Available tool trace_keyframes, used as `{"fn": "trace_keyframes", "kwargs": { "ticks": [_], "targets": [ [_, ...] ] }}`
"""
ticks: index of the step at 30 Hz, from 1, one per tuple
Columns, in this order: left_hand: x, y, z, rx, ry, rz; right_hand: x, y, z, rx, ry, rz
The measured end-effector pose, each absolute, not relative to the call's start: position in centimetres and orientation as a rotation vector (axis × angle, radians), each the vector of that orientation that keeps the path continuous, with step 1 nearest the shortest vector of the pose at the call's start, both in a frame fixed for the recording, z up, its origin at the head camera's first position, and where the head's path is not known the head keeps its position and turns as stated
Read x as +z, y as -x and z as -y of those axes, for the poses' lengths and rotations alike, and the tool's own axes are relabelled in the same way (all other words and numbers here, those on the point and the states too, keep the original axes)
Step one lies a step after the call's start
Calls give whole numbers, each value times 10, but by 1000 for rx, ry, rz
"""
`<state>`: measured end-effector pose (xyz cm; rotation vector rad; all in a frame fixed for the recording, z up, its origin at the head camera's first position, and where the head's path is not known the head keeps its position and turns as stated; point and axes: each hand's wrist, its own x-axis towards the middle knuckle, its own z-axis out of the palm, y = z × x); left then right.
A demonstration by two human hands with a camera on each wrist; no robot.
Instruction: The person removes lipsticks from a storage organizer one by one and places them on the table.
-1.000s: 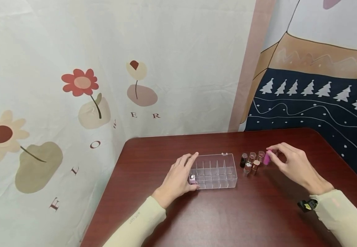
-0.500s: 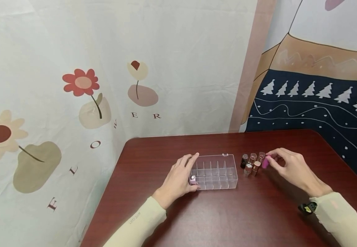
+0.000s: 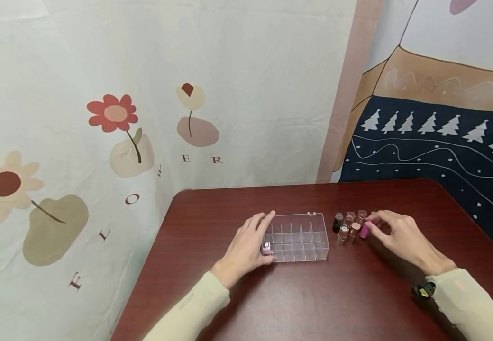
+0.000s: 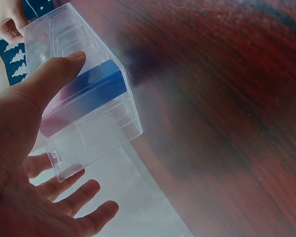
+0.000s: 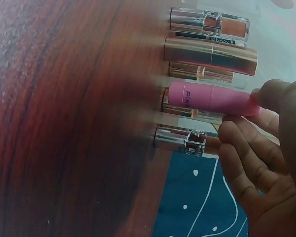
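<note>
My right hand [image 3: 400, 237] pinches the top of a pink lipstick tube [image 5: 202, 96] between thumb and fingertips. The tube is upright beside the other lipsticks; whether its base touches the table I cannot tell. A gold lipstick [image 3: 355, 230] stands just left of it, and a silver-based lipstick [image 5: 180, 138] is near my lower fingers. My left hand [image 3: 244, 246] grips the left end of a clear divided box [image 3: 299, 253], thumb at the front and fingers toward the back. One lipstick with a pale pink top [image 3: 266, 247] sits in the box's front left compartment.
Several lipsticks stand close together right of the box, among them a black one [image 3: 337, 222] and a clear-capped one [image 3: 342, 233]. The dark red table [image 3: 289, 303] ends at a pale printed cloth [image 3: 263, 142] and a blue tree-patterned one [image 3: 425, 147].
My right hand has moved the pink lipstick toward me and slightly left; it tilted midway and is more upright now. Something behind it has come partly into view. My left hand stays on the box.
</note>
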<state>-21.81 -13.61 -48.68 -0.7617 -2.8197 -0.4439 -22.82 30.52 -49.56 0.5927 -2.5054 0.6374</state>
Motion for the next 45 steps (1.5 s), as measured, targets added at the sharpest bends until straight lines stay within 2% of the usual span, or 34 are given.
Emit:
{"fn": "trace_keyframes", "kwargs": {
  "ticks": [25,45],
  "targets": [
    [-488,219,137,-439,773,2808,-502,230,-306,656,-607,2489],
    [-488,220,137,-436,780,2815,-490,227,-306,643,-586,2443]
  ]
}}
